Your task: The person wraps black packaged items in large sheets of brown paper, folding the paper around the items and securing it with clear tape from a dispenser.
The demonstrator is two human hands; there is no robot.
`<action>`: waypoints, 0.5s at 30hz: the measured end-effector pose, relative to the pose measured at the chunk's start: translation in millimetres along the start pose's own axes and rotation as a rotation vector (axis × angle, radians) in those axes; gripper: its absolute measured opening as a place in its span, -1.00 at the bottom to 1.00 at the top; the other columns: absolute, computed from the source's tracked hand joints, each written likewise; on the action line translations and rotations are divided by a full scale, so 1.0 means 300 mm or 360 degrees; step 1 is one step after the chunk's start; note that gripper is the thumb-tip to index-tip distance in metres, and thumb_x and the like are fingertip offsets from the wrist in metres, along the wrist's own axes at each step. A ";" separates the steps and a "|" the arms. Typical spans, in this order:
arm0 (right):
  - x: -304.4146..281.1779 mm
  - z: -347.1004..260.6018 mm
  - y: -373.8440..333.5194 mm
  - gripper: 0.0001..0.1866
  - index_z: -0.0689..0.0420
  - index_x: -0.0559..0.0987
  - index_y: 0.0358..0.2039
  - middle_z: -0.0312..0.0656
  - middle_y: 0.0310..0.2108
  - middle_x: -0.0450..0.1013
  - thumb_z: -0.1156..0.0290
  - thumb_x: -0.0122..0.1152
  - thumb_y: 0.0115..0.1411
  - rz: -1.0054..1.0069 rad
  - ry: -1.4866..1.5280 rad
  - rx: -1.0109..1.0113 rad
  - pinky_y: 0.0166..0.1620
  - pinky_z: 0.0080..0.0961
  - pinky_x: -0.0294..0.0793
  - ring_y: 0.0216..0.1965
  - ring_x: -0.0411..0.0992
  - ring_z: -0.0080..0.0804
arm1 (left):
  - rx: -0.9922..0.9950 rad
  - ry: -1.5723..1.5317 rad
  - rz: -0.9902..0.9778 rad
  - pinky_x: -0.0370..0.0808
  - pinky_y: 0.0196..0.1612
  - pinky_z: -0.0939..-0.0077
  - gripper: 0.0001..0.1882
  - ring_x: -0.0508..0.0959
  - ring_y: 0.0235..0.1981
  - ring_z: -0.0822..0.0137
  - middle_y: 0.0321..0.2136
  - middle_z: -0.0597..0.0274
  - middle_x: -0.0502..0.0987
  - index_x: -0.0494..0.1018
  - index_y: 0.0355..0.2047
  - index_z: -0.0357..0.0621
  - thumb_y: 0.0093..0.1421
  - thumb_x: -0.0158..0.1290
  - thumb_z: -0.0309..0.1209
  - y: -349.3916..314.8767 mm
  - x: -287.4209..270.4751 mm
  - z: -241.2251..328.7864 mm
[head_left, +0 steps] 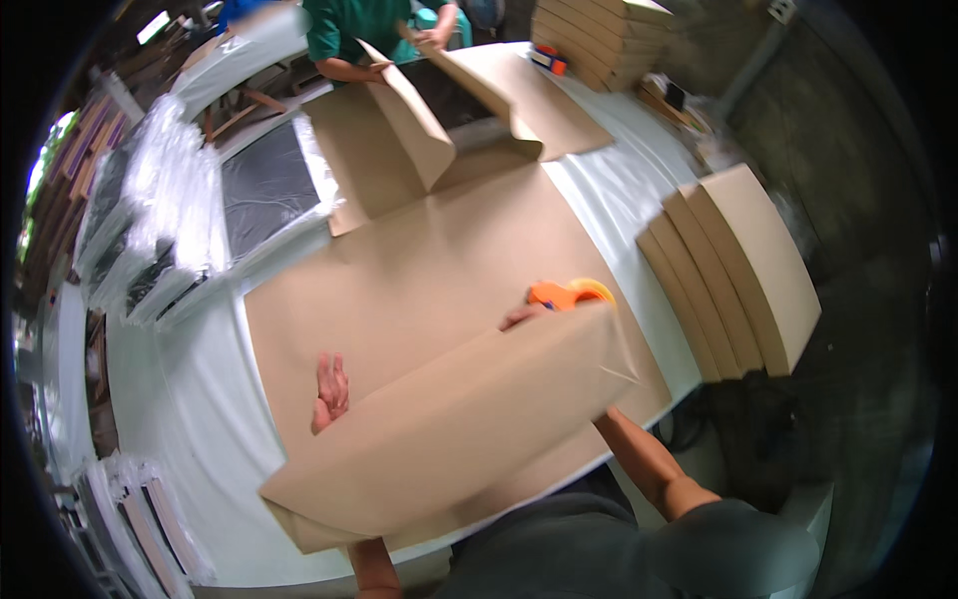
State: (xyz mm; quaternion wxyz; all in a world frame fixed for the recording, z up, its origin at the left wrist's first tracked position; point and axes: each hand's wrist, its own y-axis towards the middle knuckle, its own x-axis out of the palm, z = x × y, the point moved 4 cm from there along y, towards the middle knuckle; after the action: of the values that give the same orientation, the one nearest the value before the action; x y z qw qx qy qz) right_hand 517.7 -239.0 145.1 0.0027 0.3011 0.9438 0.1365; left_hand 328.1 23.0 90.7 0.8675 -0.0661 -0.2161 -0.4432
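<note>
Fingers (337,365) of the left hand (330,397) stand extended, slightly parted and blurred, at 8 o'clock, showing past the far edge of a folded brown flap (449,429). Near the centre, the right hand (521,317) shows only partly beyond that same edge, so I cannot tell whether it is spread or closed; an orange tape dispenser (549,293) sits right by it toward 2 o'clock, and whether it is gripped is unclear. The flap rises over the 6 o'clock side of a large brown sheet (409,270) lying on the pale-covered bench (195,399). At 3 o'clock stand stacked brown boxes (753,260); at 11 o'clock a co-worker (339,30) in green holds upright brown panels (424,130); between 9 and 10 o'clock lie plastic-wrapped bundles (165,190)
</note>
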 end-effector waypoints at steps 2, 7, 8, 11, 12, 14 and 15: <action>0.017 -0.044 0.003 -0.27 0.21 0.24 0.20 -0.08 0.08 0.29 0.04 0.22 0.15 0.0195 -0.0317 -0.0053 0.14 -0.35 0.25 0.11 0.25 -0.28 | 0.0022 0.0104 0.0053 -0.34 0.39 0.21 -0.35 -0.11 0.40 0.12 0.36 0.11 0.02 -0.01 0.34 -0.14 0.36 -0.48 -0.03 -0.037 0.062 0.035; -0.141 -0.183 -0.028 -0.19 0.20 0.21 0.23 -0.06 0.22 0.19 -0.03 0.23 0.11 0.0504 -0.0757 -0.0027 0.26 -0.30 0.11 0.26 0.12 -0.20 | 0.0156 0.0327 0.0115 -0.31 0.39 0.20 -0.40 -0.12 0.40 0.11 0.35 0.12 0.03 0.06 0.31 -0.14 0.35 -0.45 -0.11 -0.159 0.245 0.123; -0.201 -0.230 -0.049 -0.20 0.19 0.22 0.23 -0.07 0.23 0.17 -0.04 0.21 0.12 0.0541 -0.0703 -0.0059 0.27 -0.30 0.10 0.27 0.10 -0.21 | 0.0201 0.0363 0.0083 -0.30 0.39 0.20 -0.41 -0.13 0.40 0.10 0.35 0.12 0.04 0.08 0.30 -0.14 0.35 -0.44 -0.13 -0.162 0.299 0.136; -0.390 -0.443 -0.219 -0.23 0.19 0.23 0.22 -0.08 0.26 0.14 -0.06 0.15 0.15 0.0647 -0.0613 -0.0129 0.28 -0.30 0.07 0.29 0.05 -0.22 | 0.0329 0.0393 -0.0095 -0.28 0.39 0.19 -0.43 -0.14 0.40 0.10 0.35 0.13 0.04 0.12 0.29 -0.15 0.34 -0.42 -0.17 -0.143 0.526 0.139; -0.457 -0.542 -0.310 -0.23 0.18 0.24 0.22 -0.08 0.27 0.13 -0.06 0.14 0.16 0.0694 -0.0630 -0.0143 0.29 -0.30 0.06 0.30 0.04 -0.22 | 0.0367 0.0364 -0.0198 -0.27 0.38 0.19 -0.44 -0.14 0.40 0.10 0.35 0.13 0.05 0.13 0.28 -0.15 0.34 -0.42 -0.19 -0.128 0.637 0.114; -0.536 -0.615 -0.381 -0.25 0.18 0.25 0.22 -0.09 0.28 0.10 -0.08 0.10 0.18 0.0629 -0.0489 -0.0229 0.30 -0.29 0.03 0.32 0.01 -0.23 | 0.0568 0.0518 -0.0295 -0.26 0.38 0.18 -0.46 -0.15 0.41 0.09 0.35 0.14 0.05 0.16 0.27 -0.15 0.34 -0.40 -0.22 -0.106 0.772 0.181; -0.589 -0.675 -0.446 -0.26 0.17 0.25 0.22 -0.09 0.29 0.09 -0.08 0.08 0.19 0.0615 -0.0478 -0.0256 0.30 -0.29 0.02 0.32 -0.01 -0.24 | 0.0663 0.0558 -0.0363 -0.25 0.38 0.18 -0.46 -0.15 0.41 0.09 0.35 0.14 0.06 0.17 0.26 -0.15 0.34 -0.40 -0.23 -0.086 0.869 0.189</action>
State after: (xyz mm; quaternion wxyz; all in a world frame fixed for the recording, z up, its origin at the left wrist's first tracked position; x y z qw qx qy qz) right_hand 568.7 -496.0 291.6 0.1405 0.4914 0.8439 0.1629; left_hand 423.6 -168.0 252.8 0.8311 0.2157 -0.1552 -0.4886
